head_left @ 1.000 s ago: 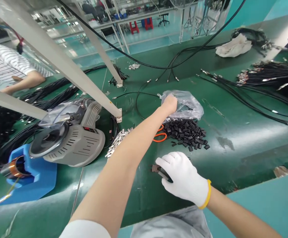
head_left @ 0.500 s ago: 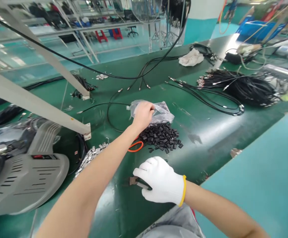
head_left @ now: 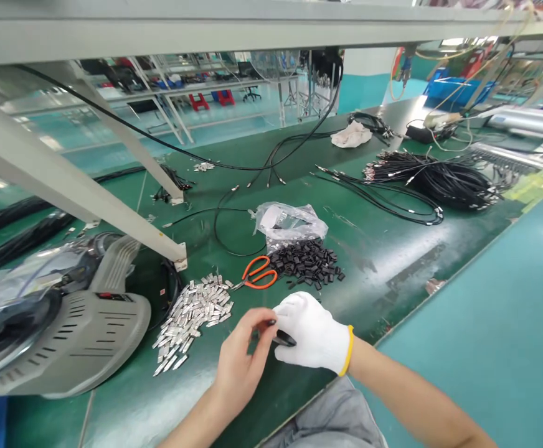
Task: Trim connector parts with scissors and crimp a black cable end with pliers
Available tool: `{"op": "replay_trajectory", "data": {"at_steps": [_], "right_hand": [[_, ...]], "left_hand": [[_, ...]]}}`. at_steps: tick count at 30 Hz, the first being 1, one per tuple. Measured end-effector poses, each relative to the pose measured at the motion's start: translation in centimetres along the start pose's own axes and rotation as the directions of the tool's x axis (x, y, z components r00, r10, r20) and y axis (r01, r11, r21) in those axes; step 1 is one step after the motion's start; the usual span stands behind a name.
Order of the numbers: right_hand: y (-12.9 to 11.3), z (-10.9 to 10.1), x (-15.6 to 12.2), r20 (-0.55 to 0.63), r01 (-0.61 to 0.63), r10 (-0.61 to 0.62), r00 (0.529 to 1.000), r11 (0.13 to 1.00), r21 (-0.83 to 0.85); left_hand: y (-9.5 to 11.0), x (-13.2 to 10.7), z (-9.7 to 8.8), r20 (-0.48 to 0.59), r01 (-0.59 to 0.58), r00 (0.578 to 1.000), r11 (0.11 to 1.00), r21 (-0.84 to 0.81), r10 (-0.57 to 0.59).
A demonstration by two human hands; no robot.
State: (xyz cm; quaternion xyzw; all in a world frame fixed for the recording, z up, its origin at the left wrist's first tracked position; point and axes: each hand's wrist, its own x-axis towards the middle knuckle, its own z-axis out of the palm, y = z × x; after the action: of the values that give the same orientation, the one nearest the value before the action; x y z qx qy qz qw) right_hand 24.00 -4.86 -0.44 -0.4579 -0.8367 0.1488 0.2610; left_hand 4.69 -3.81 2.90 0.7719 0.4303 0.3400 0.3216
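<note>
My bare left hand (head_left: 241,358) pinches a small black piece at its fingertips, right against my right hand. My white-gloved right hand (head_left: 311,333) is closed round a dark hand tool (head_left: 283,340) whose tip pokes out toward the left hand. Both hands hover over the green bench (head_left: 393,249) near its front edge. Just beyond them lies a heap of small black plastic pieces (head_left: 306,264) spilling from a clear plastic bag (head_left: 288,221). Orange-handled scissors (head_left: 257,274) lie beside the heap. A pile of small silver metal clips (head_left: 192,314) lies to the left.
A grey machine (head_left: 61,330) stands at the left under slanted metal frame bars (head_left: 89,193). Bundles of black cables (head_left: 444,180) with metal ends cover the far right. A single black cable (head_left: 227,218) loops behind the bag. A white rag (head_left: 352,134) lies at the back.
My left hand has left the plastic bag and come back to meet the right hand, now pinching a small black piece. The view has swung right and down; the right hand stayed put.
</note>
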Motion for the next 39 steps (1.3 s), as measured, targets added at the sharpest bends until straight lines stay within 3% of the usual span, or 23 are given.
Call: {"op": "replay_trajectory", "data": {"at_steps": [4,8,13,19,25,32,35,39], "right_hand": [[0.2,-0.2,0.2,-0.092,0.078,-0.073,0.993,0.996,0.051],[0.5,-0.6,-0.3,-0.276,0.099,-0.069,0.959,0.991,0.093],[0.8,-0.7,-1.0,-0.448,0.045,0.014,0.894,0.992,0.121],[1.1,-0.3,-0.8,-0.437,0.036,0.021,0.899,0.992,0.121],[1.2,-0.3,-0.7,-0.439,0.024,0.034,0.898,0.992,0.126],[1.5,-0.1,-0.2,-0.425,0.019,0.022,0.905,0.995,0.093],[1.7,-0.1,-0.1,-0.412,0.021,0.016,0.911,0.996,0.086],[1.5,0.0,-0.2,-0.403,0.010,0.032,0.915,0.995,0.104]], "left_hand": [[-2.9,-3.9,0.3,-0.071,-0.071,0.995,0.997,0.012,0.072],[-4.6,-5.0,0.5,0.001,-0.161,0.987,0.987,0.008,0.161],[-5.2,-5.1,0.5,0.042,-0.062,0.997,0.995,-0.081,0.065],[-6.8,-5.1,0.0,0.066,0.162,0.986,0.966,-0.204,-0.151],[-7.2,-4.6,0.1,0.058,0.193,0.981,0.955,-0.224,-0.184],[-8.9,-4.4,0.3,0.032,0.145,0.989,0.979,-0.142,-0.141],[-9.3,-4.3,0.2,0.015,0.048,0.999,0.999,-0.013,-0.048],[-8.3,-4.1,-0.1,0.001,-0.123,0.992,0.988,0.098,0.124]]}}
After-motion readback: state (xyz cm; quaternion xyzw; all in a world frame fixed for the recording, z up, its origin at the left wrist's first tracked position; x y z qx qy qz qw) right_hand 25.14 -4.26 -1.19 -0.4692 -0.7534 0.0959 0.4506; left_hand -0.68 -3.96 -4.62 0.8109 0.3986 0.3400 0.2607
